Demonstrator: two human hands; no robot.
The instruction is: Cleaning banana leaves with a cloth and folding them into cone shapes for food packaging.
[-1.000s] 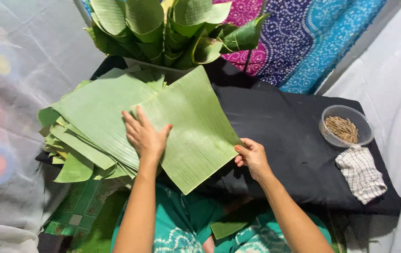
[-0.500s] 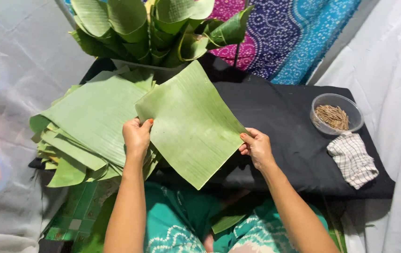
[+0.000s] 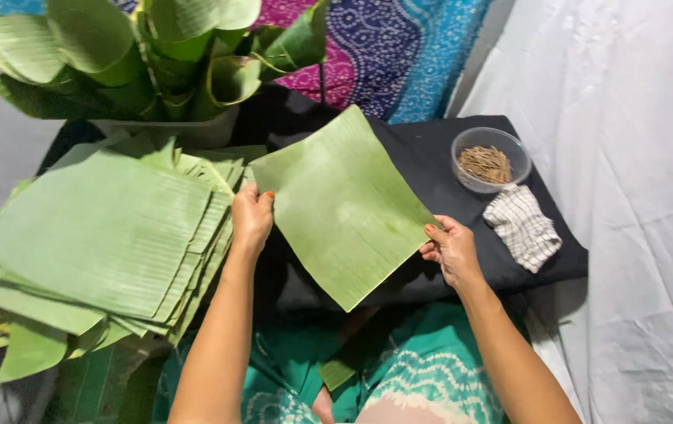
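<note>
Head view, sole camera. Your left hand [image 3: 251, 217] sits at centre frame, fingers closed over the left edge of a square-cut banana leaf sheet [image 3: 344, 206]; the thumb side lies on top, and painted nails show at the fingertips. Your right hand [image 3: 452, 251] sits right of centre and pinches the sheet's lower right edge between thumb and fingers. Both hands have a firm, closed hold on the same sheet. The sheet hangs as a diamond in the middle of the frame, one corner toward the top, one toward the bottom, glossy side facing you, above a black cloth-covered board [image 3: 415, 157].

Left of frame: a thick stack of cut leaf sheets [image 3: 100, 235], fanned and uneven at the edges, lies just beside your left hand; whether the wrist touches it cannot be told. Upper left: rolled leaf pieces [image 3: 140, 47] stand bunched upright in a container whose pale rim barely shows.

Upper right of centre: a clear round bowl [image 3: 489, 159] on the black board holds thin brown sticks [image 3: 485, 163]. Just below it, touching or nearly touching the bowl, lies a crumpled checked cloth [image 3: 523, 228], near your right hand but apart from it.

Top of frame: a patterned fabric [image 3: 399, 47] in purple and blue. Right side: a white sheet [image 3: 635, 196] covers the floor. Bottom centre: your green patterned garment [image 3: 399, 377], with a small leaf scrap [image 3: 338, 373] on the lap.
</note>
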